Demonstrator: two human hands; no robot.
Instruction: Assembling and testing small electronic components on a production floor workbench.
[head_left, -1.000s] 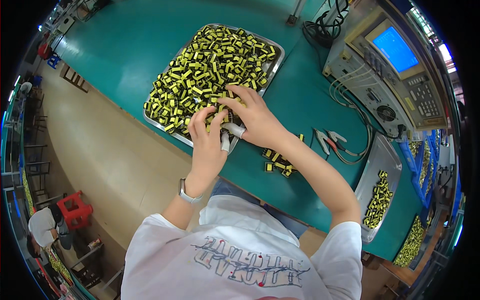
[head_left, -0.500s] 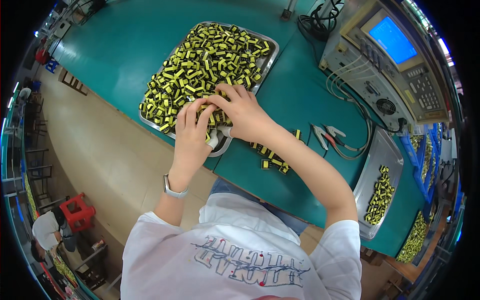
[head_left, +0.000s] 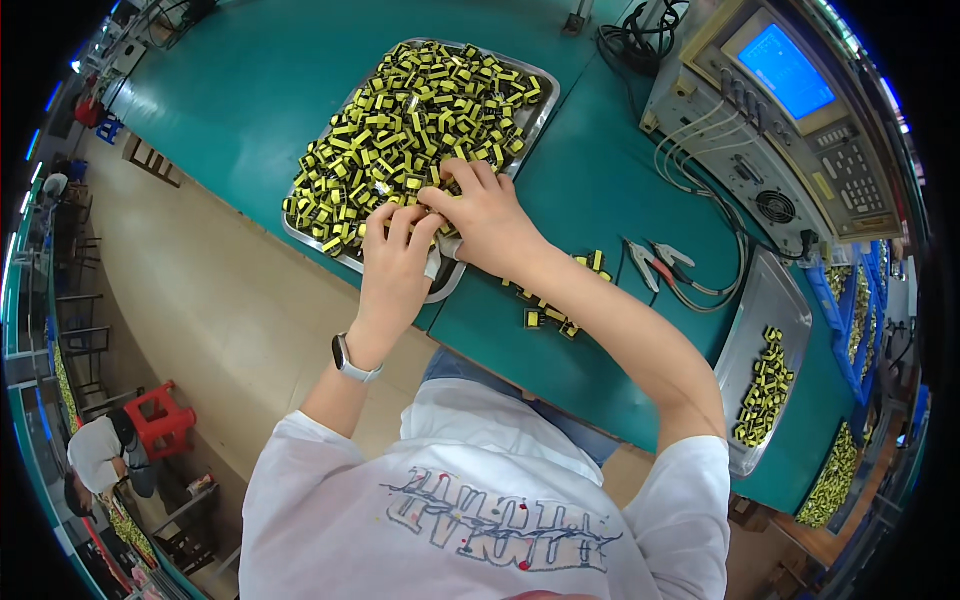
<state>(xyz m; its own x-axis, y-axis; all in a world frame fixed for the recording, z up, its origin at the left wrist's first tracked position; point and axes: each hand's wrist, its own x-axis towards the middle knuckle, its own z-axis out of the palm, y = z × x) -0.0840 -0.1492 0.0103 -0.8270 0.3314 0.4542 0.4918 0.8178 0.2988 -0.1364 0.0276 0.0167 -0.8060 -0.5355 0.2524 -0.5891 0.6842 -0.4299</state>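
A metal tray holds a heaped pile of small yellow-and-black transformers. Over the pile's near edge, my left hand and my right hand come together, fingertips almost touching. The fingers of both are bent and closed; whatever sits between them is hidden under the knuckles. White covers show on the thumbs. Beneath my right forearm, more loose transformers lie on the green tabletop, partly covered by the arm.
To the right stands a bench meter with a blue screen; its cables end in clip leads. A second metal tray holds a smaller group of transformers. Blue bins stand beyond. A person sits near a red stool at lower left.
My left hand has shifted slightly right, its fingers curling in more. My right hand has barely moved and stays beside it over the pile.
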